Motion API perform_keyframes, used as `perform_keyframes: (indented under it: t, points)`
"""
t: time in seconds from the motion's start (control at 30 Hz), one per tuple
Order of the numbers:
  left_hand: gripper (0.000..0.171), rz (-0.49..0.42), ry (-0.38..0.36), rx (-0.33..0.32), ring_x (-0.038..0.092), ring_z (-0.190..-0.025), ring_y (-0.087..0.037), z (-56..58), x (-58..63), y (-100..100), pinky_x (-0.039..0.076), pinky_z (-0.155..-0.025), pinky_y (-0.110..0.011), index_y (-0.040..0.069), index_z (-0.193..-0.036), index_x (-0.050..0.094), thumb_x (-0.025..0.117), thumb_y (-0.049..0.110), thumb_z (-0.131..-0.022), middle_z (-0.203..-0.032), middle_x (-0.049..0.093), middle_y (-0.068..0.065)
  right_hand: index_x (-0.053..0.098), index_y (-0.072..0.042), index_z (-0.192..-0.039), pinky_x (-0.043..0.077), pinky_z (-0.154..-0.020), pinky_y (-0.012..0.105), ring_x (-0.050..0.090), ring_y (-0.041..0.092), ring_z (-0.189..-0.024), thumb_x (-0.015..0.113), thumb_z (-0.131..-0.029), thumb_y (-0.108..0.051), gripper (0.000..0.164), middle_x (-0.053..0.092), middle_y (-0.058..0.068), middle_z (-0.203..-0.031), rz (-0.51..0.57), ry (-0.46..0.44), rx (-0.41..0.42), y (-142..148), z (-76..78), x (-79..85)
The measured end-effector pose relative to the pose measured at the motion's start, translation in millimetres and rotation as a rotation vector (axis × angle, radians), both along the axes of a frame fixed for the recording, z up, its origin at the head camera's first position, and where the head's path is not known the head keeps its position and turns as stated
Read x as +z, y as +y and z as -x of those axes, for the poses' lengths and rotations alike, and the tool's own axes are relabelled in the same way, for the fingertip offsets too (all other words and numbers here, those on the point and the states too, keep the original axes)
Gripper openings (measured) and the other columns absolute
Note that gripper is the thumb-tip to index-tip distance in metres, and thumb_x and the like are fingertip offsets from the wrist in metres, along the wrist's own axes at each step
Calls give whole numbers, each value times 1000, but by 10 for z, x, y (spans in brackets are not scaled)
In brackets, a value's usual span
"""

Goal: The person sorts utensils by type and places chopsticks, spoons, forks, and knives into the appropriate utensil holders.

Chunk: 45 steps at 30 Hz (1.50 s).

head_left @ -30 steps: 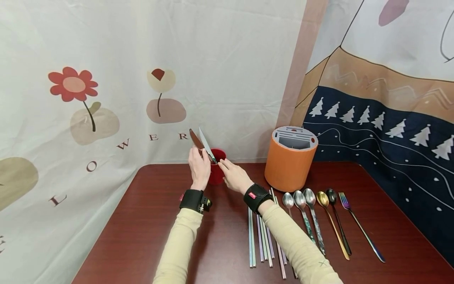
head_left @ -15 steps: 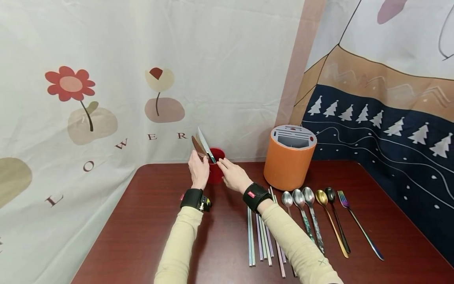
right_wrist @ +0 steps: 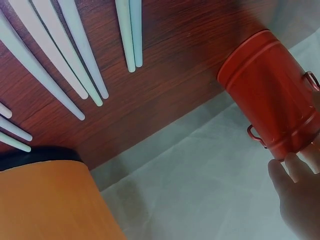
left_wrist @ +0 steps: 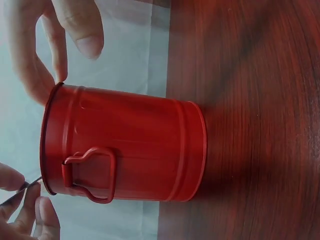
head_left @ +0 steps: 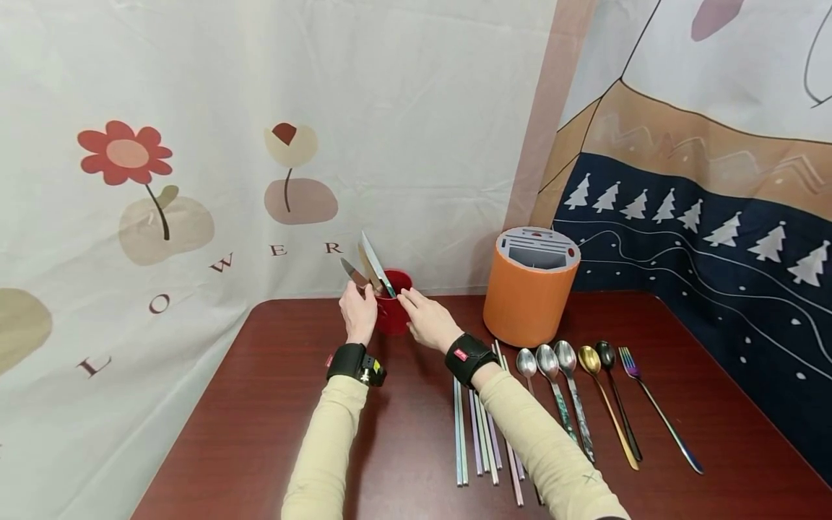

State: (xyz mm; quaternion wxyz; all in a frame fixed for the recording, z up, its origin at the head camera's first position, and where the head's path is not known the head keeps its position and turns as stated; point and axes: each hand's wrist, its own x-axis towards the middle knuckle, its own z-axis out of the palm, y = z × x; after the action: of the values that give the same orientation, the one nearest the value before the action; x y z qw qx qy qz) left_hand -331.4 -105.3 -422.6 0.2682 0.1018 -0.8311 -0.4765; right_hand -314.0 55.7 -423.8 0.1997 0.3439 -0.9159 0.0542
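A red metal cup [left_wrist: 130, 145] with small side handles stands near the table's back edge. Several table knives rise from it blade up; one silver blade [head_left: 375, 260] leans left. My left hand [head_left: 359, 310], left of the rim, pinches a knife [head_left: 353, 273] whose blade points up and left. In the left wrist view, its fingertips [left_wrist: 46, 212] and a thin edge of that knife show beside the rim. My right hand [head_left: 430, 318] reaches from the other side with fairly straight fingers, touching the cup's rim. The knives' lower ends are hidden inside the cup.
An orange cylindrical holder [head_left: 529, 303] with a slotted grey top stands right of the cup. Chopsticks [head_left: 484, 433], several spoons [head_left: 564, 361] and one rainbow fork [head_left: 659, 408] lie in front of it. A printed cloth hangs behind the table.
The brownish blade at my left hand has come down toward the cup. A separate blade now slants out further left in that hand. My right hand has stayed at the rim.
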Motion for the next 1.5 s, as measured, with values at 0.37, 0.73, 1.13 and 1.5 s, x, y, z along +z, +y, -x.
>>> perform_keyframes:
  t: [0.37,0.73,1.13,1.5]
  points:
    - [32,35,-96,-80,56,-108,-39,-48,-24,-37,45,-93,-47,-5,-117,57,49,18,-96,-111,59,-24,45,-2,-139,48,-100,38,52,27,-128,66,-86,-14,58,45,14,-146,49,-94,-12,26,18,-24]
    - [31,-34,-37,-126,59,-105,-33,-173,-145,-35,46,-94,-44,-1,-122,48,50,15,-96,-114,58,-19,58,-7,-125,53,-88,37,63,25,-106,62,-90,-19,37,61,9,-122,187,-66,-80,175,-105,-33]
    - [25,54,83,-177,65,-92,-32,-379,-274,51,51,-84,-45,-1,-115,51,53,13,-95,-102,64,-19,63,-13,-93,51,-63,32,62,18,-76,63,-90,-21,8,64,0,-85,198,49,-131,639,-571,-108]
    - [26,61,111,-317,64,-89,-27,-564,-119,347,54,-78,-41,1,-117,52,54,17,-96,-102,65,-15,63,-13,-87,48,-60,29,58,15,-71,69,-86,-19,8,60,-2,-77,227,129,-101,957,-828,-176]
